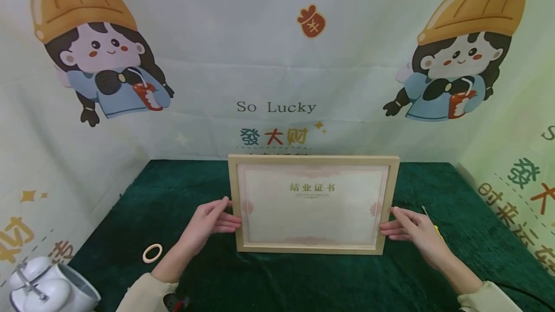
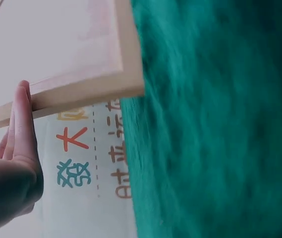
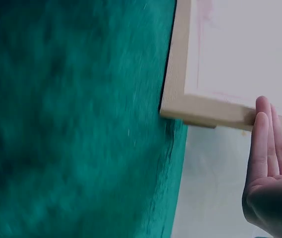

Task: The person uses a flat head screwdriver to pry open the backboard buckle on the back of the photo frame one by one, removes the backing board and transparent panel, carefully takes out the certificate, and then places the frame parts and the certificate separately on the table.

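A light wood picture frame point(image 1: 313, 249) stands upright on the dark green cloth, facing me. Behind its front lies a cream certificate point(image 1: 312, 215) with a pink border and Chinese lettering at the top. My left hand point(image 1: 208, 225) touches the frame's left side, its straight fingers lying against the wood. On the opposite side my right hand point(image 1: 418, 235) does the same, fingers stretched out. In the wrist views, extended fingers point(image 2: 24, 121) and fingers point(image 3: 267, 144) lie against the frame's edges. A small support piece point(image 3: 200, 124) shows behind the lower corner in the right wrist view.
A wooden ring point(image 1: 147, 260) lies left of my left forearm. At the lower left stands a white twin-bell alarm clock point(image 1: 47, 285). Behind my right hand, a thin tool with a yellow handle point(image 1: 437, 229) is partly hidden. A printed curtain point(image 1: 208, 85) encloses the table.
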### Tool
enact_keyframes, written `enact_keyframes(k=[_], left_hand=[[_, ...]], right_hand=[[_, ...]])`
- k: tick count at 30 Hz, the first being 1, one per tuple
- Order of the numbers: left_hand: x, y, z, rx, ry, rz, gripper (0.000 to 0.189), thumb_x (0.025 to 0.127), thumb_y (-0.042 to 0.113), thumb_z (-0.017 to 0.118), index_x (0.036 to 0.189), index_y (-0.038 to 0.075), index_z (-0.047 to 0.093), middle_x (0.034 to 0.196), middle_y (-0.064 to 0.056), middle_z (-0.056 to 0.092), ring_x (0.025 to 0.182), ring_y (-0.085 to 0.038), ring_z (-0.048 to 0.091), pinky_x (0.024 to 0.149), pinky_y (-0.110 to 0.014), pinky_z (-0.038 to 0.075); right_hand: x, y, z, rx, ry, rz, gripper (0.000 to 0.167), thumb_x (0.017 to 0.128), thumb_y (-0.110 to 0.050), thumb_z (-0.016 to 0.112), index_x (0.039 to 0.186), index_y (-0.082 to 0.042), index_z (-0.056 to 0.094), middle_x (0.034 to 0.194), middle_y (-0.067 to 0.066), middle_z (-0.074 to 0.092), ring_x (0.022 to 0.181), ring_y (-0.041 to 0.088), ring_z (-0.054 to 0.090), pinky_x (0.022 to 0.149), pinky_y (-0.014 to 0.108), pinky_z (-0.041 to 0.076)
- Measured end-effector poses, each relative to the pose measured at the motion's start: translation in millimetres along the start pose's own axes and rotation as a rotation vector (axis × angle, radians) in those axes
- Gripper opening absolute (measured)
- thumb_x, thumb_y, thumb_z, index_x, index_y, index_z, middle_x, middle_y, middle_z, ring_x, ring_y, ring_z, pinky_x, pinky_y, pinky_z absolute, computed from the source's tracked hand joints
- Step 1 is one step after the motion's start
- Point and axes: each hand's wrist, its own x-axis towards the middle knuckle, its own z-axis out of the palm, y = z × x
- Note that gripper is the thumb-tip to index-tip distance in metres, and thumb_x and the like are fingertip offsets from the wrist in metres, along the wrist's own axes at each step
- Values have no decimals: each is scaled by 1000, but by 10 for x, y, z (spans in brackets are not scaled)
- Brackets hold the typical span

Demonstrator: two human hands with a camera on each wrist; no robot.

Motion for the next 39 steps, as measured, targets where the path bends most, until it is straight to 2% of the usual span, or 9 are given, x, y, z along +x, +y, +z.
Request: enact_keyframes(k=[5,10,15,18,21,23,27,31,39], left_hand=[[-60,39,-9,-197,5,-118,71,90,48,39,126,-13,32,92,-17,63,84,-22,62,73,-31,48],[-113,71,5,-236,-16,-163,70,88,45,46,125,-13,33,89,-14,64,81,-20,62,72,-31,49],[-132,80,39,-270,-42,-138,45,90,30,50,115,-7,50,93,-13,63,82,-20,62,72,-33,49],[-115,58,67,-259,-46,-130,37,88,24,55,113,-3,54,100,-11,60,84,-20,61,72,-33,49],[-87,21,94,-200,-50,-125,42,86,20,58,120,-2,47,102,-13,60,84,-23,61,71,-35,49],[-60,-6,108,-169,-62,-110,48,86,17,59,126,0,39,103,-16,60,85,-26,61,73,-38,48],[-1,-44,115,-104,-81,-70,57,87,17,57,134,8,27,106,-20,58,88,-30,60,77,-40,46],[73,-106,114,-81,-101,-91,60,87,17,56,137,7,23,107,-20,57,88,-29,60,77,-39,47],[181,-220,106,-66,-111,-159,59,86,12,57,136,5,26,103,-19,59,87,-29,60,74,-40,48]], right_hand=[[-50,-80,12,134,-22,81,72,93,-46,28,130,15,22,102,22,59,89,20,60,74,31,48],[-99,-142,10,273,-15,133,75,92,-49,27,131,14,17,98,17,62,88,19,61,77,36,47],[-133,-140,-39,440,-52,95,47,94,-41,33,116,-2,48,97,8,63,88,19,61,79,37,46],[-148,-124,-71,439,-61,126,28,93,-37,40,104,-19,59,99,0,61,88,16,60,75,35,48],[-142,-90,-89,396,-52,163,19,91,-31,48,108,-24,56,100,-5,60,90,14,59,75,35,48],[-123,-57,-105,387,-62,155,23,91,-25,50,114,-22,51,102,-5,59,92,14,58,77,35,47],[-76,12,-139,349,-102,141,46,92,-20,49,133,-12,30,102,-3,59,93,17,59,77,35,47],[-1,80,-155,312,-141,182,63,92,-22,49,139,-4,10,105,0,58,94,18,58,79,35,45],[138,162,-155,246,-155,208,67,91,-23,50,139,0,9,111,9,55,95,20,56,81,37,44]])
